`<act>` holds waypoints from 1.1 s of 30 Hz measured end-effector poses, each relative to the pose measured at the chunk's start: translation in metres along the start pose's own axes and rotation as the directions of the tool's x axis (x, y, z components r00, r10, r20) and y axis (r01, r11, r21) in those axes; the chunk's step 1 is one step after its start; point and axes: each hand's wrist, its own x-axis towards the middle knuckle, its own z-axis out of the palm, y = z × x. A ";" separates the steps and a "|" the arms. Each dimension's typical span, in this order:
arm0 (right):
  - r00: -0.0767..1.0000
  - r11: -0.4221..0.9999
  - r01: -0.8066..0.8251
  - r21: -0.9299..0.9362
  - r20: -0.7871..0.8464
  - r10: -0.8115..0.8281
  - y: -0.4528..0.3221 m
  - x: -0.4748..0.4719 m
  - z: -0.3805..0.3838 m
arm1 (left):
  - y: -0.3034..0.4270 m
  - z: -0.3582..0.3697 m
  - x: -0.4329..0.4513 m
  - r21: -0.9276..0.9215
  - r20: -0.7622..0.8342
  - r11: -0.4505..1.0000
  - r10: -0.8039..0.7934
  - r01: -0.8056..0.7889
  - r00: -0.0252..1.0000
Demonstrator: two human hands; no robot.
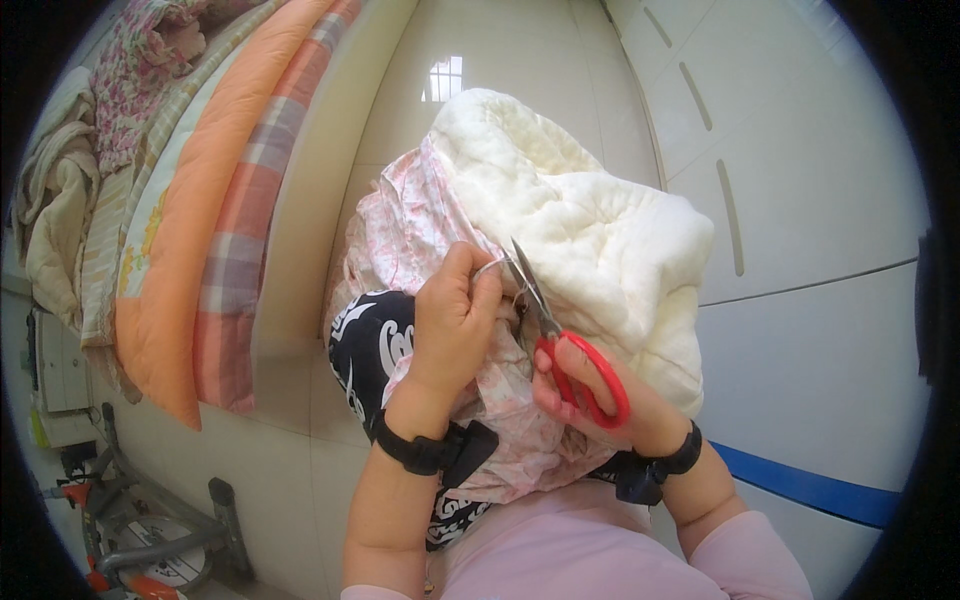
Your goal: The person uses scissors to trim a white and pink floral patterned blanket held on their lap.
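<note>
My left hand (pixel 461 307) pinches a thin white cord (pixel 491 265) between thumb and forefinger. My right hand (pixel 592 386) has its fingers through the red handles of a pair of scissors (pixel 541 307). The blades are slightly apart and point up and left, right beside the cord; I cannot tell whether they touch it. Across my lap lies a pink floral cotton cover (pixel 409 214), bunched up under both hands. A thick cream quilt (pixel 577 217) is folded against the cover on the far right side. Each wrist wears a black strap with a small device.
A bed at left carries an orange quilt (pixel 199 202), a checked layer (pixel 244 270) and a floral cloth (pixel 146 82). White cabinets (pixel 795 187) with slotted handles line the right. An exercise bike frame (pixel 165 547) stands at lower left on the tiled floor (pixel 510 45).
</note>
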 end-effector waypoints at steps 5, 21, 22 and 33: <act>0.838 0.843 0.528 -0.099 -0.098 -0.536 -0.054 -0.002 0.001 | 0.007 0.002 0.002 0.101 0.033 0.994 0.026 -0.029 0.999; 0.550 0.003 0.126 -0.992 0.068 -0.832 -0.050 0.061 -0.063 | -0.007 -0.015 0.007 0.320 -0.079 0.943 0.123 -0.092 0.989; 0.553 0.002 0.126 -0.992 0.068 -0.830 -0.049 0.060 -0.061 | -0.005 -0.017 0.009 0.429 -0.073 0.899 0.131 -0.088 0.989; 0.644 0.114 0.186 -0.976 0.034 -0.765 -0.044 0.048 -0.046 | 0.003 0.004 0.020 0.813 0.116 0.428 0.546 -0.395 0.830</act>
